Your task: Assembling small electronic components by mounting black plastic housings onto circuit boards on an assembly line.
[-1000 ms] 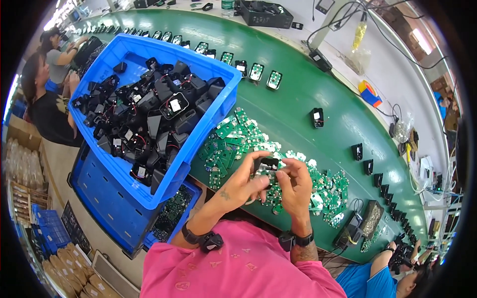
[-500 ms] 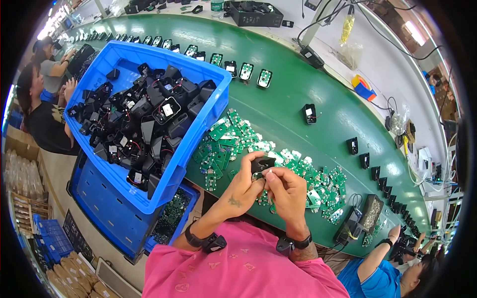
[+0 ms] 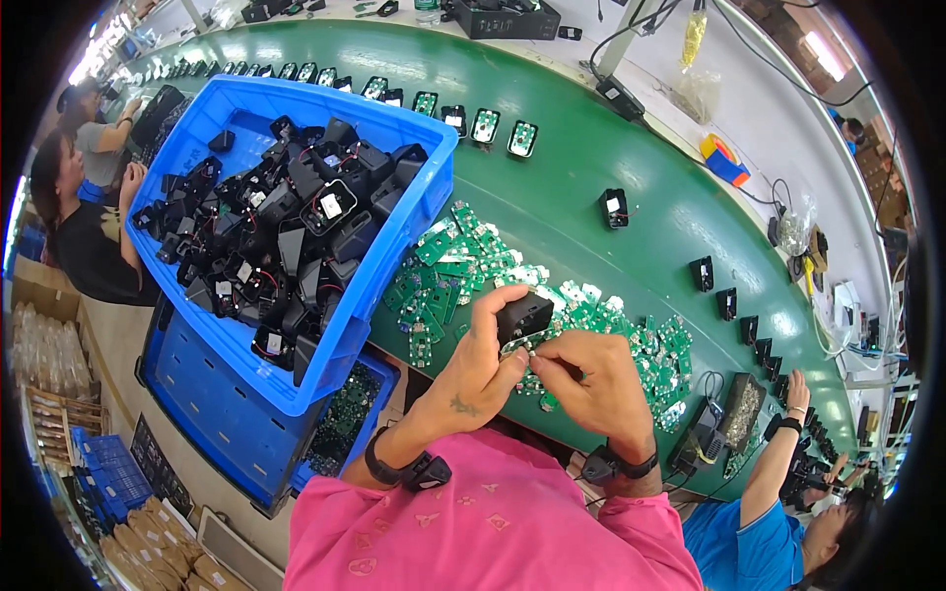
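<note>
One black housing (image 3: 523, 317) and one green board (image 3: 537, 342), gripped between two hands (image 3: 532, 379).

White square label (image 3: 329, 206) on black housing in blue bin (image 3: 414, 236)

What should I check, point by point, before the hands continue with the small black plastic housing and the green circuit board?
1. Left hand grips the small black plastic housing: ok.
2. Right hand pinches the green circuit board beneath the housing: ok.
3. Board seated inside housing: cannot tell, fingers hide it.
4. Spare loose green boards lie on the green table: ok.
5. Blue plastic bin of black housings stands beside the left hand: ok.
</note>
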`<state>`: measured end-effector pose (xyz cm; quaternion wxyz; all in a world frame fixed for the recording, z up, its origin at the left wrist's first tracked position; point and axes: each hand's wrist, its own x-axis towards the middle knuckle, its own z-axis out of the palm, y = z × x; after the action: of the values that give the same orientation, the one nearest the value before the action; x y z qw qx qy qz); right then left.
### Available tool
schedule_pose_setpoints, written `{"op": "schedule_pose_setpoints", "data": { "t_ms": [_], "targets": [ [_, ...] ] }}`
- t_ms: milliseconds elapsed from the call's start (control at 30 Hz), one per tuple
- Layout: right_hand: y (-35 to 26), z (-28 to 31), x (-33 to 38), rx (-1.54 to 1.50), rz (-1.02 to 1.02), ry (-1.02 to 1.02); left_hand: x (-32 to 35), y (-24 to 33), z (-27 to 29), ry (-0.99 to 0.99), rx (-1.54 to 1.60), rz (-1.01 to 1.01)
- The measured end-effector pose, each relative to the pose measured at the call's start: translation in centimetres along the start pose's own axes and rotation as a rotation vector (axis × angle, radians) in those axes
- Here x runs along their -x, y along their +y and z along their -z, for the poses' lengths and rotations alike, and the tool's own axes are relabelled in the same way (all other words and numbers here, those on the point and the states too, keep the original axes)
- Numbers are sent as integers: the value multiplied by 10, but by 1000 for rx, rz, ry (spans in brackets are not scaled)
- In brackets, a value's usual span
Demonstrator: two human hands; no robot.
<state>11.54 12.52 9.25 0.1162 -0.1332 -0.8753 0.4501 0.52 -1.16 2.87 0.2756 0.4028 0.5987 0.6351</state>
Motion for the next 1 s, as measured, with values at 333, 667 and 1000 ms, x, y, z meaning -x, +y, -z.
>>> {"op": "schedule_pose_setpoints", "data": {
  "t_ms": [333,667,1000],
  "targets": [
    [-1,9,0,7,-17,-151,1,8,6,-124,-125,-74],
    [11,9,-6,-146,-314,-264,2,5,0,-172,-254,-59],
    [36,-24,2,-118,-269,236,8,-20,-8,29,373,245]
  ]
}}
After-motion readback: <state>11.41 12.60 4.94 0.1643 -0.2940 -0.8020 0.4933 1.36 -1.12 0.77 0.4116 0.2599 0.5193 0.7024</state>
